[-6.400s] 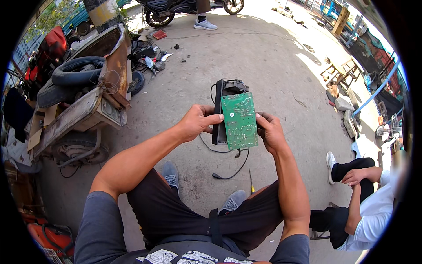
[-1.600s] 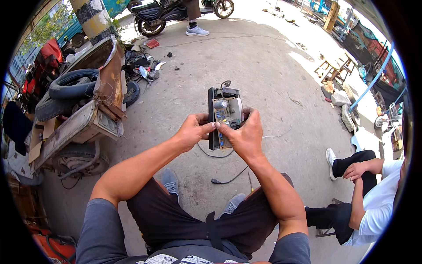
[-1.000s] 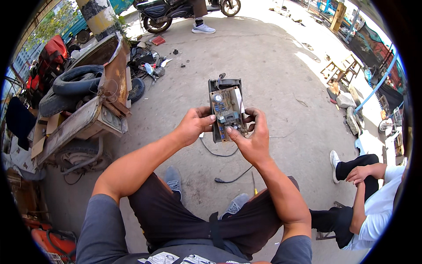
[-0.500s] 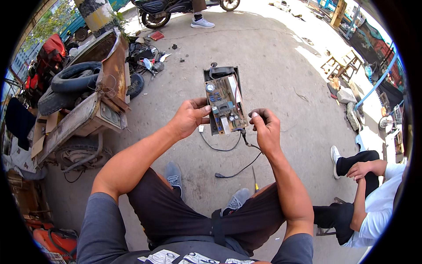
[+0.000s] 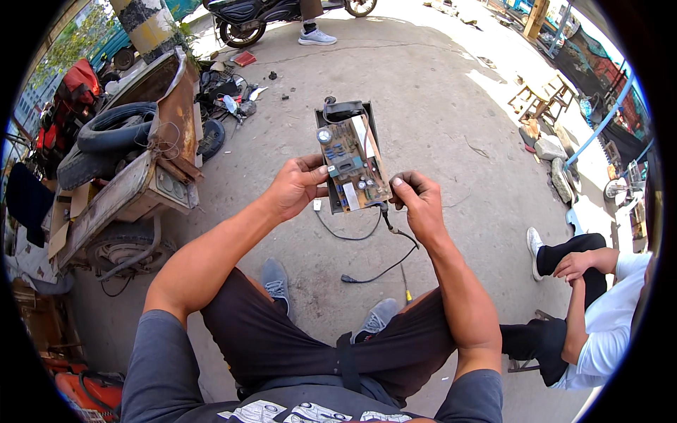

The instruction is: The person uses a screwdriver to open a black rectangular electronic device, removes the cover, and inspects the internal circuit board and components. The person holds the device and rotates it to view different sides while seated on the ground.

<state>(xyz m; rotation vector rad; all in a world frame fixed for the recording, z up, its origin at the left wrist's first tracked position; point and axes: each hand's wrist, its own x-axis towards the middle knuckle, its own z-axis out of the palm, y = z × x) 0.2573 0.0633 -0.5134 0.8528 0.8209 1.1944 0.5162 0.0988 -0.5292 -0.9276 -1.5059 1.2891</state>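
Note:
In front of me a brown circuit board with capacitors, a blue-grey transformer and white parts lies over an open black case. My left hand is closed on the left side of the case and board, thumb on top. At the board's lower right edge, my right hand is closed, thumb and forefinger pinching there; the fingertips' exact contact is partly hidden. A black power cord hangs from the case's lower end, its plug above the ground.
A yellow-handled screwdriver lies by my right shoe. At left stands a rusty cart bearing tires. A seated person is close on my right. Farther off are a motorcycle and a wooden stool.
My right hand has moved in against the board's lower right edge. The board now sits slightly askew over the case, its lower right corner farther out. The whole view has shifted a little.

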